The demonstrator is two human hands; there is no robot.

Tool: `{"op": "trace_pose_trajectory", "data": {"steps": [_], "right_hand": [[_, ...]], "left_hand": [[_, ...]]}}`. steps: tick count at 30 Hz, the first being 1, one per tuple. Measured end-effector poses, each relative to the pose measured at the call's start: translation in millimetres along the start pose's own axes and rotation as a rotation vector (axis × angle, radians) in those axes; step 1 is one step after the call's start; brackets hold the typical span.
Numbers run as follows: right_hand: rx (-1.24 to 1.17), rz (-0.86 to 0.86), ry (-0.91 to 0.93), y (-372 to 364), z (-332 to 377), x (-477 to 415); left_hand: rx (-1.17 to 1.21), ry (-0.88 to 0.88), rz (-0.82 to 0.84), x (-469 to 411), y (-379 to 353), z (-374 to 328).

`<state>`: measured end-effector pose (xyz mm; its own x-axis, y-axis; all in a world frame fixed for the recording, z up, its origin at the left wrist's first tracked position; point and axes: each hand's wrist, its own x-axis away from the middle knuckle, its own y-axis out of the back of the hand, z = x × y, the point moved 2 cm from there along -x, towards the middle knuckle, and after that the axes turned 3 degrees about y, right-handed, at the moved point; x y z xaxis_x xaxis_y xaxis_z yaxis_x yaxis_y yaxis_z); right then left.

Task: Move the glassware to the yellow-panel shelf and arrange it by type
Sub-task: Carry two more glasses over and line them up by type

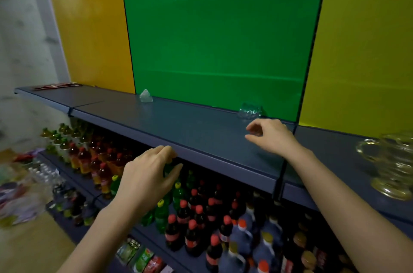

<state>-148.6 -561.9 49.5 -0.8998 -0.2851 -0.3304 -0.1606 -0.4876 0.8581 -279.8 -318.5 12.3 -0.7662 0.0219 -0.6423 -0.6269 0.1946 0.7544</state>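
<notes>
Both hands empty. Left hand (148,175) held below the front edge of the dark grey-blue upper shelf (178,129), fingers loosely curled, gripping nothing, over the lower rows of red-capped and yellow-capped drink bottles (192,223). Right hand (271,136) raised over the shelf surface near the green back panel (216,37), thumb and fingers apart in a loose pinch, closed on nothing.

Small clear dimpled glass piece (249,111) stood at the back of the shelf against the green panel, just beyond the right fingertips, apart from them; too blurred to tell its axis or facing. Small clear cone-shaped glass piece (146,96) set far back near the seam between the orange and green panels, point upward, well apart from both hands. Large clear glass pitcher with a handle (391,165) stood upright on the shelf section before the yellow back panel (362,49), long axis vertical, handle turned left toward the right forearm, well right of the right hand.
</notes>
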Motion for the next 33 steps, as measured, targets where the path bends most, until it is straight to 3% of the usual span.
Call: {"op": "trace_pose_trajectory", "data": {"steps": [12, 24, 33], "right_hand": [[0.272, 0.057, -0.201, -40, -49, -171], [0.546, 0.074, -0.192, -50, -60, -223], [0.269, -0.095, -0.172, -77, 18, -257]], "left_hand": [[0.097, -0.025, -0.054, -121, -72, 93], [0.189, 0.0, -0.054, -204, -138, 179], [0.182, 0.038, -0.07, -267, -164, 274]]}}
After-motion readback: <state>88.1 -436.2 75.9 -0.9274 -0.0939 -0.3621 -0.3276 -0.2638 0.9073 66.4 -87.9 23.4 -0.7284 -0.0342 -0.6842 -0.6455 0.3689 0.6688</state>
